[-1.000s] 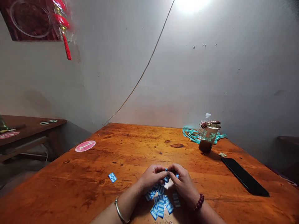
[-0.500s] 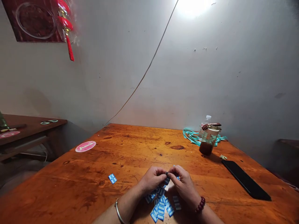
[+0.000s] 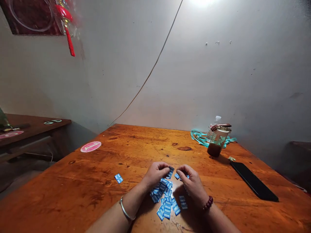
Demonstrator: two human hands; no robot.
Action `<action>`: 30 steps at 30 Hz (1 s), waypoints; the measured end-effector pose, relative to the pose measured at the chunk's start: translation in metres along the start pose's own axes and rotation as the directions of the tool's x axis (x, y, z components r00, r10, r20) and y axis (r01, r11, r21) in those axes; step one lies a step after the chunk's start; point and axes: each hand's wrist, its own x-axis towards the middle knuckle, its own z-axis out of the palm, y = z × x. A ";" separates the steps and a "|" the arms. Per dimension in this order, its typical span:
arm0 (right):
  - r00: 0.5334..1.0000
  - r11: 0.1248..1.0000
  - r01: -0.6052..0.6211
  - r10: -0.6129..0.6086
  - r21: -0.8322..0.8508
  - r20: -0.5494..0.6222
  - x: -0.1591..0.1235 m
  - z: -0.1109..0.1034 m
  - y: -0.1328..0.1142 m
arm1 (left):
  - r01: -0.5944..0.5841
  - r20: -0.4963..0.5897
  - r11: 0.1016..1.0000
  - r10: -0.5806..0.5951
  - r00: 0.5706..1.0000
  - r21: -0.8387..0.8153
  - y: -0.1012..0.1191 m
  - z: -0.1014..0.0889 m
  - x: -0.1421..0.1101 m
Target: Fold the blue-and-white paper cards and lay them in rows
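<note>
My left hand (image 3: pixel 155 174) and my right hand (image 3: pixel 190 183) rest close together on the wooden table (image 3: pixel 136 152), both with fingers curled. The left pinches a small blue-and-white label piece (image 3: pixel 170 172) at its fingertips. The right pinches another small blue piece (image 3: pixel 178 175) just beside it, a small gap between the two. Below and between the hands lies a pile of several blue labels (image 3: pixel 165 197). One lone blue label (image 3: pixel 118 178) lies on the table to the left of my left hand. A metal bangle is on my left wrist and a dark bead bracelet on my right.
A jar with dark liquid (image 3: pixel 217 142) and a plastic bottle (image 3: pixel 215 121) stand at the back right on a teal cord (image 3: pixel 199 137). A black phone (image 3: pixel 254 184) lies at the right. A pink round sticker (image 3: pixel 90 146) sits at the left edge. Another table (image 3: pixel 31 127) stands left.
My hands, joined on one blue piece before, have drawn slightly apart, each now holding its own piece. The camera has tilted down a little.
</note>
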 end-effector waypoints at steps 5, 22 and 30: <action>0.999 0.990 -0.039 0.037 -0.138 -0.015 0.005 -0.008 0.018 | 0.036 -0.306 0.983 -0.091 0.948 -0.180 -0.006 -0.031 0.017; 0.916 0.854 0.274 -0.092 -0.441 0.391 -0.005 -0.004 0.002 | 0.008 -0.272 0.983 -0.059 0.961 -0.185 -0.023 -0.032 0.020; 0.933 0.822 0.298 -0.144 -0.484 0.331 -0.005 0.019 -0.009 | 0.000 -0.263 0.983 -0.049 0.963 -0.183 -0.025 -0.027 0.020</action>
